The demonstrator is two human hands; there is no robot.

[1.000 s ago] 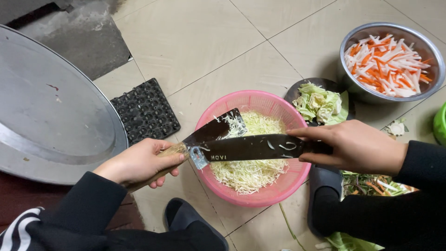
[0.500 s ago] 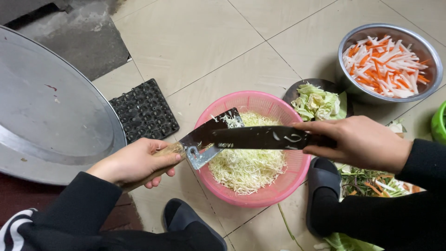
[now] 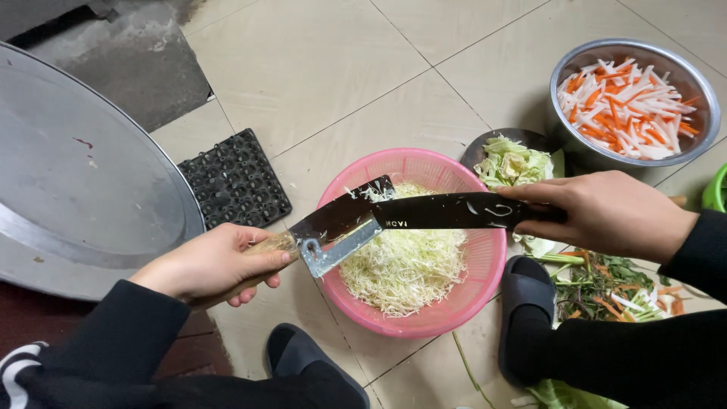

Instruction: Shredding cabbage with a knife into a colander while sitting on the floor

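Two knives cross over the pink basket (image 3: pixel 485 265): a broad cleaver (image 3: pixel 341 223) with a dark, mottled face and a bright ground edge, and a long dark knife (image 3: pixel 454 210) laid flat across it, the two blades touching above the heap. The left hand (image 3: pixel 208 265) is closed in a full fist round the cleaver's pale wooden handle; the right hand (image 3: pixel 606 212) is wrapped round the far end of the long knife, fingers curled over the top, though whether it grips handle or bare blade there I cannot tell. Beneath the blades lies shredded cabbage (image 3: pixel 405 265), fine, pale and stringy, piled loosely in the round plastic basket with its slotted wall. Risk here looks to lie in steel sliding on steel: if one blade slipped off the other, its edge could run toward the fingers of either hand, and a jolt might scatter shreds over the rim onto the floor (image 3: pixel 318 68), which is smooth, glossy beige tile. A dark slipper (image 3: pixel 526 291) sits just beside the basket, within reach of a dropped blade. Farther out stand a shiny steel bowl (image 3: pixel 700 136) of orange and white sticks, a dark plate of cabbage leaves (image 3: pixel 515 163), a black gridded mat (image 3: pixel 235 182) and a large dull metal tray (image 3: pixel 83 182).
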